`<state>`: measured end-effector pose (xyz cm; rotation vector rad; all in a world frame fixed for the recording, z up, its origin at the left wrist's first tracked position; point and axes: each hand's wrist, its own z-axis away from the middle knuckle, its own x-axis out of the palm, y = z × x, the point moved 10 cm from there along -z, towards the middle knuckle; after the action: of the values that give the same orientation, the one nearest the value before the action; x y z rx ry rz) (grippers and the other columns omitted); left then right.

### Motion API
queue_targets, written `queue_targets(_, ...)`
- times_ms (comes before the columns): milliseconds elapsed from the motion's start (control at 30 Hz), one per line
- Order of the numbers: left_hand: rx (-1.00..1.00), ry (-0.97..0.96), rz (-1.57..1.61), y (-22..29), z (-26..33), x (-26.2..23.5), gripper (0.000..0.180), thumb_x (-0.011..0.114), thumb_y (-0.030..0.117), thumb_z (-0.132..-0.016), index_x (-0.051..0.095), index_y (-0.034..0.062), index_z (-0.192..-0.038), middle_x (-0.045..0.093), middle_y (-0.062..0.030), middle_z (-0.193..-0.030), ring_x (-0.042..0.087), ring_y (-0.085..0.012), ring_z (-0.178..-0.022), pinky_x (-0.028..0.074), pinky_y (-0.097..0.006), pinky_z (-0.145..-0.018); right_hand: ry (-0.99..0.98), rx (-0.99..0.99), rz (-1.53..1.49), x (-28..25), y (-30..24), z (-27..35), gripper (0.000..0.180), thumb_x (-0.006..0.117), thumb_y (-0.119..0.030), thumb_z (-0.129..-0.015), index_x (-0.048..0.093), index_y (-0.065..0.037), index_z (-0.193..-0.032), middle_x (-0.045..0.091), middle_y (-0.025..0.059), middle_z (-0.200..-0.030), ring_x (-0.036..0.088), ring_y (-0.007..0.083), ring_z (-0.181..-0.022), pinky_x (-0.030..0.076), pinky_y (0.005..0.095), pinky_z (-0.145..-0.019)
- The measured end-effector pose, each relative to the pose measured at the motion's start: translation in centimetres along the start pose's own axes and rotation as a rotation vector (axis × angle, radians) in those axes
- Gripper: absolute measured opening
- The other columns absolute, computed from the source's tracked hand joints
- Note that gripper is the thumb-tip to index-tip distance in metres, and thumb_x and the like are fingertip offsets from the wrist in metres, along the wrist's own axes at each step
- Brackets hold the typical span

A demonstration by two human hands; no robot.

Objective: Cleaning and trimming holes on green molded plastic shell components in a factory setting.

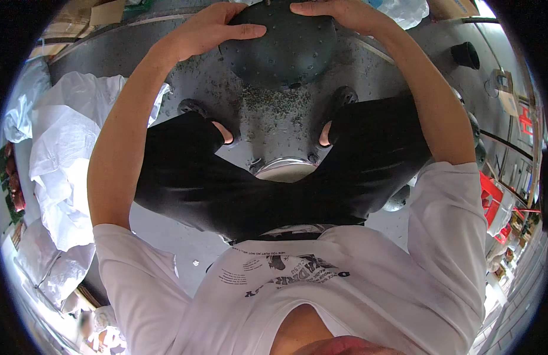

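Ahead of my knees, at the top of the head view, is a large rounded dark green object [280, 50] with small pale nubs over its surface; I cannot tell its kind. My left hand [220, 25] grips its left side, the thumb lying across the surface. On the opposite side my right hand [345, 12] holds it near the top, thumb pressed on it. The far fingers of both hands are partly hidden or cut off by the frame's edge. Dark green crumbs [271, 115] are scattered on the grey floor just below the object.
I sit on a round stool [285, 171], feet apart. White plastic sheeting [67, 160] lies at the left, and cardboard boxes [73, 23] stand at the far left. A clear plastic bag [404, 12] and a black pot [465, 55] are at the far right. Red crates [491, 195] stand rightward.
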<state>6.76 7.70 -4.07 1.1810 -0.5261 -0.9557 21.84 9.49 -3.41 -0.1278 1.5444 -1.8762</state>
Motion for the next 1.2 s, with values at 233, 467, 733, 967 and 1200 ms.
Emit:
queue_targets(233, -0.005, 0.02, 0.029, 0.3, 0.1, -0.1, 0.06, 0.078, 0.033, -0.09, 0.059, -0.0055, -0.132, 0.066, -0.0084, -0.122, 0.06, -0.0202, -0.112, 0.045, -0.034, -0.102, -0.031, 0.055, -0.034, 0.1, 0.7, -0.1, 0.045, 0.074, -0.046, -0.091, 0.073, -0.001, -0.093, 0.065, 0.0029, -0.082, 0.06, 0.0143, -0.076, 0.046, 0.0315, -0.069)
queue_targets(467, -0.052, 0.026, 0.054, -0.4, -0.1, -0.3, 0.059, 0.079, 0.035, -0.089, 0.061, -0.0063, -0.127, 0.068, -0.0088, -0.118, 0.062, -0.0194, -0.109, 0.047, -0.033, -0.1, -0.032, 0.082, -0.11, 0.3, 0.4, 0.2, 0.036, 0.073, -0.038, -0.094, 0.073, -0.003, -0.091, 0.066, 0.0022, -0.081, 0.061, 0.0129, -0.074, 0.047, 0.0309, -0.067)
queue_targets(733, -0.054, 0.037, 0.024, 0.2, 0.3, -0.3, 0.057, 0.077, 0.038, -0.091, 0.062, -0.0048, -0.126, 0.069, -0.0076, -0.115, 0.063, -0.0186, -0.106, 0.048, -0.033, -0.097, 0.002, 0.047, -0.124, 0.3, 0.5, -0.1, 0.037, 0.072, -0.042, -0.094, 0.072, -0.005, -0.089, 0.064, 0.0006, -0.077, 0.058, 0.0119, -0.068, 0.045, 0.0301, -0.064)
queue_targets(967, -0.056, 0.028, 0.068, -0.1, 0.2, -0.3, 0.056, 0.077, 0.037, -0.091, 0.062, -0.0049, -0.126, 0.069, -0.0078, -0.114, 0.063, -0.0191, -0.106, 0.048, -0.033, -0.096, -0.008, 0.019, -0.081, 0.2, 0.2, 0.0, 0.041, 0.072, -0.045, -0.093, 0.068, -0.007, -0.077, 0.055, -0.0018, -0.067, 0.052, 0.0109, -0.062, 0.038, 0.0309, -0.059)
queue_targets(1200, -0.071, 0.051, 0.033, 0.3, 0.6, -0.3, 0.056, 0.077, 0.036, -0.09, 0.062, -0.005, -0.126, 0.069, -0.0084, -0.114, 0.063, -0.0185, -0.105, 0.048, -0.032, -0.095, -0.009, 0.034, -0.068, 0.1, 0.9, -0.4, 0.042, 0.072, -0.045, -0.093, 0.068, -0.007, -0.076, 0.056, -0.002, -0.067, 0.052, 0.0106, -0.061, 0.039, 0.0308, -0.059)
